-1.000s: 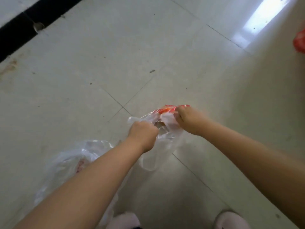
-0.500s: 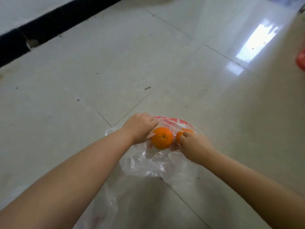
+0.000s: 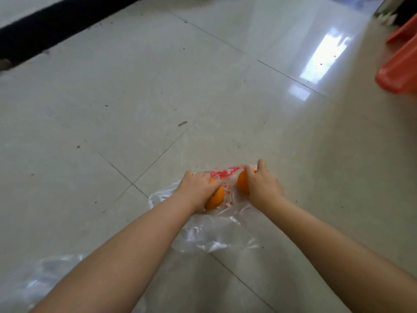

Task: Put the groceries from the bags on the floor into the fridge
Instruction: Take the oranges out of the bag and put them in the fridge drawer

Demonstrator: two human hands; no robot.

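Note:
A clear plastic bag [image 3: 216,236] with red print lies on the tiled floor in front of me. Two oranges sit at its mouth. My left hand [image 3: 198,188] grips the left orange [image 3: 215,198] from above, fingers curled over it. My right hand [image 3: 261,184] grips the right orange [image 3: 243,181], which is mostly hidden behind the fingers. The printed part of the bag stretches between the two hands.
A second clear plastic bag [image 3: 45,281] lies at the lower left by my left forearm. A red plastic object [image 3: 399,68] stands at the right edge. A black strip [image 3: 56,26] runs along the floor at the upper left.
The hands went from pulling the bag's mouth apart to closing over the two oranges. The left hand now covers the left orange; the right hand has moved further onto the right one.

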